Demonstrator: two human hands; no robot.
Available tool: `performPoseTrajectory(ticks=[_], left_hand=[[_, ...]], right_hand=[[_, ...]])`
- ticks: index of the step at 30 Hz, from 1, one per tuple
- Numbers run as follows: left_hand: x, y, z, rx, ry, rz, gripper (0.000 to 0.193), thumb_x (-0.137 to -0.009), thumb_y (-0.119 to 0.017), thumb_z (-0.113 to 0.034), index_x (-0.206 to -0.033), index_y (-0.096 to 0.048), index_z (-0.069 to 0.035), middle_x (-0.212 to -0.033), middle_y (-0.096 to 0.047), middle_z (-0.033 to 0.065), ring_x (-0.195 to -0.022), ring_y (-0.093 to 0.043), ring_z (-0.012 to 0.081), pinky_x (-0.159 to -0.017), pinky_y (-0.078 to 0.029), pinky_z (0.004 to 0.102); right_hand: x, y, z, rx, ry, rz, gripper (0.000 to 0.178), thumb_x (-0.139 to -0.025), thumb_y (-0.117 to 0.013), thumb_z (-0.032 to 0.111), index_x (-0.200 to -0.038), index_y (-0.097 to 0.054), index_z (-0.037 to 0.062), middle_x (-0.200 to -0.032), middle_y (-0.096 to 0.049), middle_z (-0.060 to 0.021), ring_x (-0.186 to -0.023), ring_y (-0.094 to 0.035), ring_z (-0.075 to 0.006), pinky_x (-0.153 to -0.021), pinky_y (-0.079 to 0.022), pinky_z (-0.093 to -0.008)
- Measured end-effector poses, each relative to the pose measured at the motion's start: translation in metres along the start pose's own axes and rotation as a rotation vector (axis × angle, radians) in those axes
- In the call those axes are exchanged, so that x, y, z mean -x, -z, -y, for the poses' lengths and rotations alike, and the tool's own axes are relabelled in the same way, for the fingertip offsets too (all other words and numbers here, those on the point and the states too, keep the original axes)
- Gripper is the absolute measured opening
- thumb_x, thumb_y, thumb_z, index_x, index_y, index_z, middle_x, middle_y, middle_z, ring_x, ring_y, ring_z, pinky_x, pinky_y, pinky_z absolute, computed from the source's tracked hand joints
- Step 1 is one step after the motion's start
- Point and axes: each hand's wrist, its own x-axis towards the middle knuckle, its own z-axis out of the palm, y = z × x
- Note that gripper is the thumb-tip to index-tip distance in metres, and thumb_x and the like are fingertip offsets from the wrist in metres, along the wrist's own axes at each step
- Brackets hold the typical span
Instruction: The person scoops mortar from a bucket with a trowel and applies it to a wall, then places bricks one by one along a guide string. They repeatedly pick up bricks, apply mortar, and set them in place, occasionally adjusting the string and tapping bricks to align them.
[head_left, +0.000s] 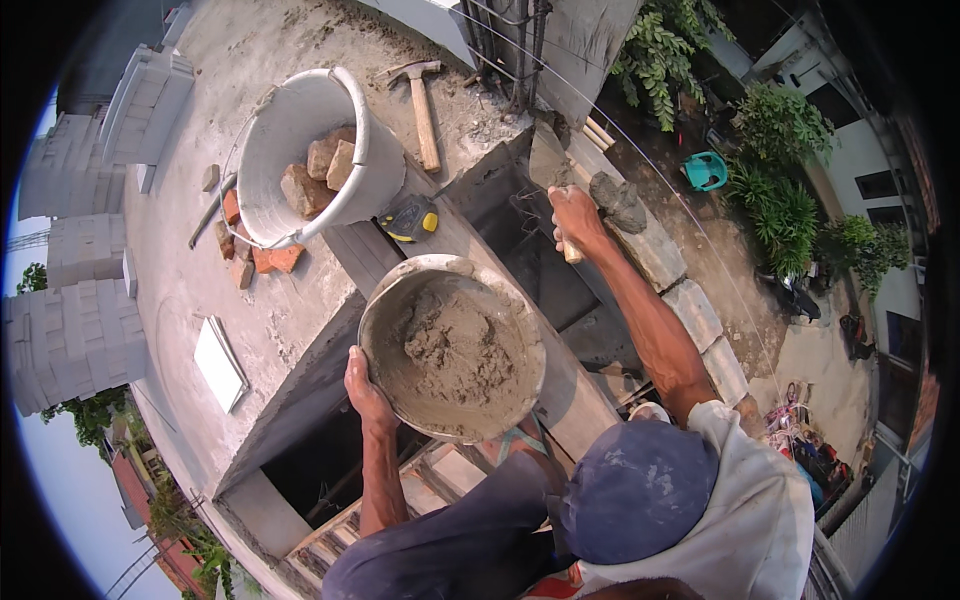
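My left hand [370, 396] grips the near left side of a round basin [534, 335], its thumb up at the rim and its other fingers mostly hidden. Wet grey mortar [460, 345] fills much of the basin. Stretched out to the far right, my right hand [577, 217] is closed round the wooden handle of a trowel [549, 160]. The trowel's grey blade points away from me, over the far end of a course of pale blocks [688, 310]. Just right of the blade, a lump of mortar [620, 204] sits on that course.
A white bucket [375, 185] holding several broken stones stands beyond the basin. Near it lie a hammer [424, 120], a tape measure [410, 219] and brick pieces [278, 260]. A taut string [655, 150] runs along the right. Open drops flank the beam; pale blocks [75, 310] are stacked left.
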Motion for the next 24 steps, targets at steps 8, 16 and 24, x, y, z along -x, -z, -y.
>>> performPoseTrajectory(ticks=[8, 16, 24], left_hand=[[-0.004, -0.009, 0.002, 0.007, 0.009, 0.021, 0.052, -0.115, -0.041, -0.04, -0.136, -0.061, 0.003, -0.128, -0.069, 0.0115, -0.112, -0.067, 0.02, -0.102, -0.052, 0.0378], [-0.001, -0.023, -0.001, 0.071, 0.042, 0.025, 0.051, -0.115, -0.043, -0.04, -0.136, -0.061, 0.002, -0.127, -0.07, 0.0118, -0.11, -0.068, 0.02, -0.099, -0.055, 0.0371], [0.003, -0.022, -0.015, 0.124, 0.072, -0.052, 0.038, -0.113, -0.049, -0.034, -0.123, -0.066, -0.001, -0.116, -0.07, 0.0073, -0.101, -0.066, 0.0149, -0.091, -0.055, 0.034]], right_hand=[[-0.067, 0.028, -0.002, 0.596, 0.167, -0.046, 0.051, -0.108, -0.048, 0.033, -0.125, -0.059, -0.0145, -0.111, -0.071, -0.0381, -0.109, -0.07, -0.0521, -0.098, -0.055, -0.0557], [-0.058, 0.059, -0.011, 0.935, 0.252, 0.043, 0.049, -0.107, -0.048, 0.033, -0.135, -0.06, -0.0065, -0.12, -0.071, -0.0348, -0.113, -0.07, -0.0506, -0.099, -0.055, -0.0538], [0.069, 0.109, -0.047, 0.813, 0.317, -0.06, 0.052, -0.101, -0.067, 0.038, -0.137, -0.061, 0.0006, -0.122, -0.07, -0.0332, -0.119, -0.067, -0.0495, -0.1, -0.052, -0.0537]])
